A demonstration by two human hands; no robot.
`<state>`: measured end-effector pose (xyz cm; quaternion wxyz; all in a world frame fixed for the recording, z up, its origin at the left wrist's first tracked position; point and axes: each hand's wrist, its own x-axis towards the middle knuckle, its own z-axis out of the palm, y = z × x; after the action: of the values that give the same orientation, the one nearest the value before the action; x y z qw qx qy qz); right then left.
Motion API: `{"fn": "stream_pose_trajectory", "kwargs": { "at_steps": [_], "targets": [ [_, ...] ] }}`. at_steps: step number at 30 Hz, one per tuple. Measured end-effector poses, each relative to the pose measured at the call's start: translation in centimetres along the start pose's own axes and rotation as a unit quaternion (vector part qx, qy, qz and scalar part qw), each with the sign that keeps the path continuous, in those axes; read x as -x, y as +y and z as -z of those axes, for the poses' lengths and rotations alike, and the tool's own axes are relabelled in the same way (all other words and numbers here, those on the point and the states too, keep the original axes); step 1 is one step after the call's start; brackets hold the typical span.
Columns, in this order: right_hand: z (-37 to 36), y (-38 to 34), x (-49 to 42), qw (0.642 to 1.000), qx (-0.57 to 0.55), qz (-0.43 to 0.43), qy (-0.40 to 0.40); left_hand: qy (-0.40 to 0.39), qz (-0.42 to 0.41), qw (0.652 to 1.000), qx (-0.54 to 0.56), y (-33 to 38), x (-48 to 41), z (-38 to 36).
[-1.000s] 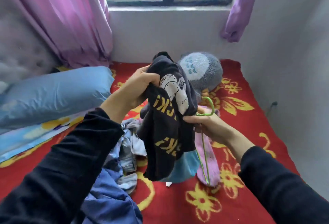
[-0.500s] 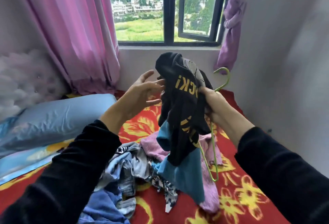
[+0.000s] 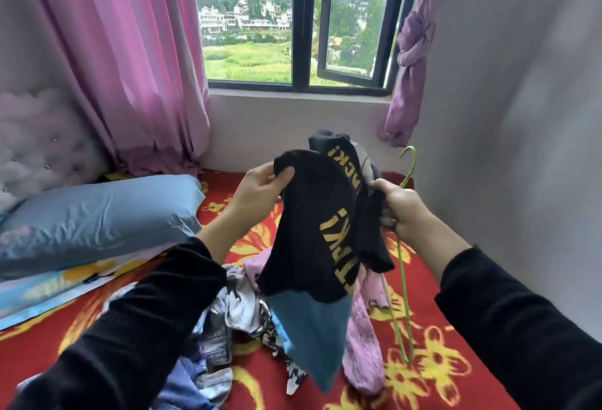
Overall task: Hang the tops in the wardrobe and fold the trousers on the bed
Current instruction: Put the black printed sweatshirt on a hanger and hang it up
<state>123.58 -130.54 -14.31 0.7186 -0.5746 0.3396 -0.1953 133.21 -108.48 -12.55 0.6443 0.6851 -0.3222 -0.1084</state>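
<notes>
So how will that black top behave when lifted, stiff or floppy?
Probably floppy: the top sags in folds between the left hand and right hand. Likely light: a pinch holds it up. It may slip off the thin hanger.

A heap of crumpled mixed clothes point(image 3: 241, 312) fills the middle of the red flower-patterned bed point(image 3: 433, 387), under the black top with yellow lettering point(image 3: 312, 220). Bare bedcover lies open right of the heap up to the grey wall point(image 3: 521, 132), crossed only by a thin green wire hanger point(image 3: 403, 282). A long blue pillow point(image 3: 97, 214) blocks the left.

Grey wall point(image 3: 521, 83), pink curtains point(image 3: 130, 67), open window point(image 3: 299, 18) w/ daylight, tufted headboard point(image 3: 39, 135).
</notes>
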Motion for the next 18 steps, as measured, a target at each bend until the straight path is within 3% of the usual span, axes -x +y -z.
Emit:
{"fn": "stream_pose_trajectory", "kwargs": {
  "at_steps": [3, 10, 13, 18],
  "targets": [
    [1.0, 0.5, 0.1, 0.999, -0.002, 0.029, 0.02, -0.057, -0.012, 0.996, -0.071, 1.9, -1.2, 0.2],
    [-0.5, 3.4, 1.3, 0.985, 0.067, 0.018, -0.16, -0.221, 0.065, 0.959, -0.164, -0.9, -0.7, -3.0],
    [-0.8, 5.6, 1.9, 0.977, 0.097, 0.003, -0.191, -0.227, 0.062, 0.959, -0.157, -0.7, -0.4, -3.3],
    [-1.7, 5.8, 2.4, 0.982, 0.025, 0.012, -0.185, -0.183, 0.083, 0.975, -0.099, -1.2, 0.1, -2.0]
  ]
}}
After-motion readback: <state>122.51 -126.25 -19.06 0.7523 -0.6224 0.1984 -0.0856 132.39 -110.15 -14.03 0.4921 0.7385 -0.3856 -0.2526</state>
